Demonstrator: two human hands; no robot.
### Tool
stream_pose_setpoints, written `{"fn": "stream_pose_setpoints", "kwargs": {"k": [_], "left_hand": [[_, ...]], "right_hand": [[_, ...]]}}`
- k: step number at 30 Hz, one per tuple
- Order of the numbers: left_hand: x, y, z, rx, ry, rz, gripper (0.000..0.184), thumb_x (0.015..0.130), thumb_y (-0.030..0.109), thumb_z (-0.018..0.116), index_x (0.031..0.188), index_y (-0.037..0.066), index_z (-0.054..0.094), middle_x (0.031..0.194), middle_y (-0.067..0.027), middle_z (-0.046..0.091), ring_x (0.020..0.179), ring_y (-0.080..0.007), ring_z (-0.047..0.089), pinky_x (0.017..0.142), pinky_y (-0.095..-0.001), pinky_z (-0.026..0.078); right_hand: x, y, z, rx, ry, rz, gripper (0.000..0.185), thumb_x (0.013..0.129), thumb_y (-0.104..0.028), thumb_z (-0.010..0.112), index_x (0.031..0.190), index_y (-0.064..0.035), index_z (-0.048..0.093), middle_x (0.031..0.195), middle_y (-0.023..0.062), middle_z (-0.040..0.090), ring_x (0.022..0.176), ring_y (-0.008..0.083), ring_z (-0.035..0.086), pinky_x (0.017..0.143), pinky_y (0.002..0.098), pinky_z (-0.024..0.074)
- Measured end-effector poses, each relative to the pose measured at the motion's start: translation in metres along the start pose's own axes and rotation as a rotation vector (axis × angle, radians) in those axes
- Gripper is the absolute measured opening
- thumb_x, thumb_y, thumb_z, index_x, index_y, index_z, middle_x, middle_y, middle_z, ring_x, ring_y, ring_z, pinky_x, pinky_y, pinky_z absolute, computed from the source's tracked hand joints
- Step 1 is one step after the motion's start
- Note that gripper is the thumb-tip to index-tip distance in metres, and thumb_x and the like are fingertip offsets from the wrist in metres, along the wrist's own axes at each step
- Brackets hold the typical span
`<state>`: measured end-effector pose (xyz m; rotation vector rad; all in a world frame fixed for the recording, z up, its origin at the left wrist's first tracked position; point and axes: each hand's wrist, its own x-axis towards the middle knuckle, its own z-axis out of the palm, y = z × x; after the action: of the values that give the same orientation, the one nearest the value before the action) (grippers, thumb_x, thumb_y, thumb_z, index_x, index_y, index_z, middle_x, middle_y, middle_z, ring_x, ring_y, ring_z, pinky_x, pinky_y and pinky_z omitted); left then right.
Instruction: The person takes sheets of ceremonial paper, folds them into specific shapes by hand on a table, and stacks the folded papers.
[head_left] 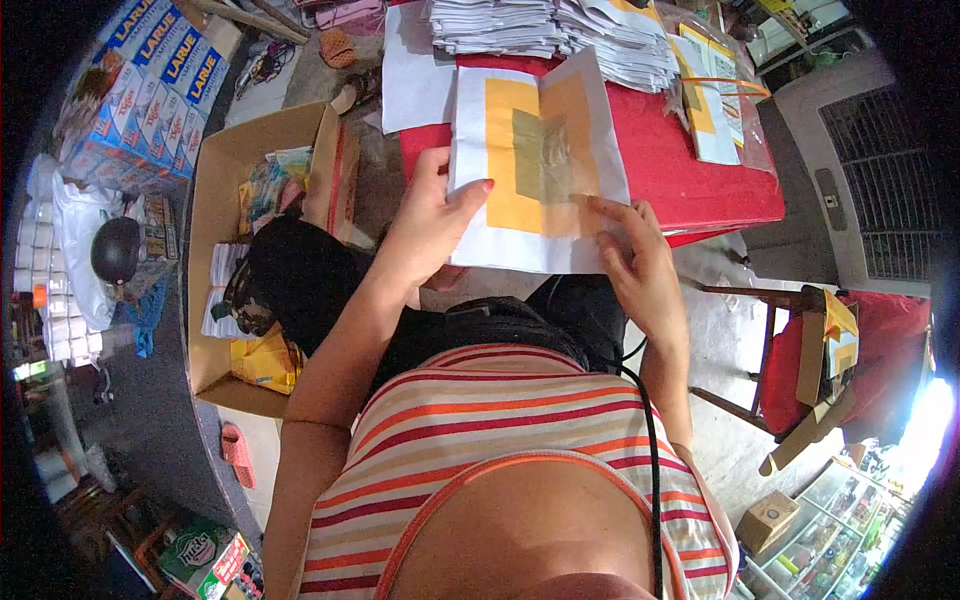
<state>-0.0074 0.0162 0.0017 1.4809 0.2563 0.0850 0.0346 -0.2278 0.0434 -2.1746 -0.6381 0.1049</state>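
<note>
You're holding creased paper sheet [545, 160] over near edge of red surface [700, 190]; left hand [430, 220] is pinching its left side, right hand [640, 265] is touching lower right, fingers partly open.

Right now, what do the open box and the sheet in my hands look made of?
The open box looks like matte cardboard, judging by its plain tan walls. The white sheet is probably matte paper, creased down its middle.
</note>
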Motion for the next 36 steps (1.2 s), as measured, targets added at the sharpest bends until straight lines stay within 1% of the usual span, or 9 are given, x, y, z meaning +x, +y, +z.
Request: {"fn": "stream_pose_setpoints", "kwargs": {"k": [8, 11, 13, 17, 22, 26, 28, 32, 36], "left_hand": [[0.001, -0.009, -0.007, 0.14, 0.064, 0.218, 0.045, 0.099, 0.013, 0.061, 0.132, -0.004, 0.036, 0.119, -0.0216, 0.064, 0.106, -0.0228, 0.065, 0.09, -0.0358, 0.052], [-0.001, -0.002, -0.005, 0.269, 0.086, 0.236, 0.045, 0.099, 0.013, 0.06, 0.133, -0.004, 0.036, 0.119, -0.0256, 0.064, 0.108, -0.0286, 0.067, 0.091, -0.0388, 0.051], [0.001, 0.001, -0.005, 0.36, 0.127, 0.267, 0.047, 0.097, 0.012, 0.06, 0.134, -0.004, 0.035, 0.116, -0.0277, 0.065, 0.107, -0.0359, 0.067, 0.091, -0.0423, 0.051], [-0.011, 0.019, 0.001, 0.522, 0.184, 0.251, 0.054, 0.095, 0.011, 0.062, 0.137, -0.004, 0.033, 0.125, -0.0297, 0.059, 0.109, -0.0418, 0.065, 0.092, -0.045, 0.05], [-0.028, 0.024, 0.017, 1.215, 0.254, 0.409, 0.06, 0.09, 0.025, 0.07, 0.137, -0.003, 0.046, 0.148, -0.0291, 0.034, 0.134, -0.046, 0.04, 0.105, -0.0539, 0.037], [-0.034, 0.014, 0.028, 1.227, 0.086, 0.54, 0.071, 0.087, 0.045, 0.069, 0.135, -0.003, 0.05, 0.149, -0.0295, 0.032, 0.142, -0.0469, 0.026, 0.109, -0.0683, 0.019], [-0.036, 0.009, 0.036, 1.254, 0.082, 0.517, 0.071, 0.086, 0.044, 0.069, 0.136, -0.003, 0.05, 0.149, -0.0291, 0.032, 0.142, -0.0472, 0.025, 0.109, -0.0683, 0.02], [-0.034, 0.012, 0.038, 1.266, 0.062, 0.476, 0.068, 0.087, 0.039, 0.071, 0.138, 0.0, 0.049, 0.15, -0.0259, 0.034, 0.143, -0.046, 0.026, 0.113, -0.0609, 0.022], [-0.034, 0.015, 0.027, 1.266, 0.041, 0.471, 0.063, 0.086, 0.033, 0.07, 0.138, 0.001, 0.05, 0.151, -0.0234, 0.035, 0.143, -0.0433, 0.027, 0.114, -0.0588, 0.023]], "right_hand": [[0.003, 0.002, 0.016, -0.119, 0.055, -0.019, 0.044, 0.088, 0.002, 0.061, 0.132, -0.0057, 0.059, 0.118, 0.0153, 0.052, 0.099, 0.0276, 0.057, 0.092, 0.0322, 0.0456], [0.002, 0.002, 0.019, -0.117, 0.066, 0.119, 0.049, 0.087, 0.001, 0.063, 0.134, -0.0081, 0.058, 0.135, 0.0189, 0.046, 0.114, 0.033, 0.053, 0.098, 0.0393, 0.0446], [0.004, 0.009, 0.021, -0.487, 0.142, -0.138, 0.05, 0.085, -0.001, 0.064, 0.134, -0.0102, 0.058, 0.147, 0.0182, 0.039, 0.127, 0.0337, 0.046, 0.102, 0.0461, 0.0421], [0.007, -0.002, 0.012, -0.729, 0.102, -0.203, 0.049, 0.085, -0.004, 0.065, 0.133, -0.0112, 0.059, 0.149, 0.0138, 0.041, 0.13, 0.0331, 0.044, 0.106, 0.0484, 0.0388], [0.007, 0.016, 0.004, -0.709, -0.085, -0.354, 0.052, 0.084, -0.021, 0.072, 0.134, -0.0149, 0.059, 0.151, 0.0071, 0.046, 0.132, 0.032, 0.043, 0.108, 0.0478, 0.0351], [0.0, 0.013, -0.005, -0.546, -0.139, -0.282, 0.063, 0.077, -0.029, 0.078, 0.135, -0.0162, 0.058, 0.152, 0.0065, 0.045, 0.132, 0.0323, 0.044, 0.109, 0.0475, 0.0345], [-0.003, 0.013, -0.007, -0.547, -0.146, -0.263, 0.072, 0.071, -0.032, 0.082, 0.138, -0.0181, 0.057, 0.152, 0.0072, 0.045, 0.131, 0.0331, 0.045, 0.109, 0.0475, 0.0346], [-0.005, 0.019, -0.007, -0.569, -0.163, -0.263, 0.075, 0.071, -0.022, 0.081, 0.141, -0.0214, 0.054, 0.154, 0.0082, 0.043, 0.131, 0.0328, 0.045, 0.108, 0.0473, 0.036], [-0.005, 0.026, -0.005, -0.608, -0.1, -0.357, 0.061, 0.076, -0.006, 0.069, 0.135, -0.023, 0.061, 0.15, 0.011, 0.048, 0.127, 0.033, 0.05, 0.105, 0.0459, 0.0393]]}}
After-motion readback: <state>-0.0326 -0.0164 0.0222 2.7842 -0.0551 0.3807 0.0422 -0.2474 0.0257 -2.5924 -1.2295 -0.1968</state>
